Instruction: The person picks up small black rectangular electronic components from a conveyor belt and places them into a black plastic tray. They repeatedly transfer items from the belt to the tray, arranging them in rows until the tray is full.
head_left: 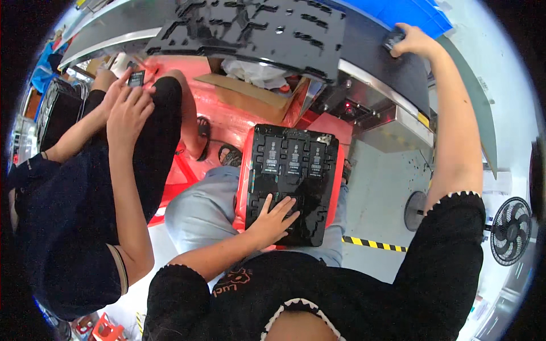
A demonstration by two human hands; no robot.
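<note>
A black moulded plastic tray (321,196) lies across my lap on something red. In its far half sits a row of flat black packs (294,157) with pale print, which look like phone batteries. My left hand (273,223) rests open on the near half of the tray, fingers spread; what lies under the palm is hidden. Far to the right, my right arm is stretched up to the dark bench. There my right hand (414,42) grips a small dark block with pale marks (393,38), beside a blue bin.
Another large black tray (250,34) overhangs the bench edge (387,88). Below it stands an open cardboard box (244,94) with plastic bags. The blue bin (392,14) is at the far right. A co-worker (74,210) sits close on my left, holding a small dark pack (136,78).
</note>
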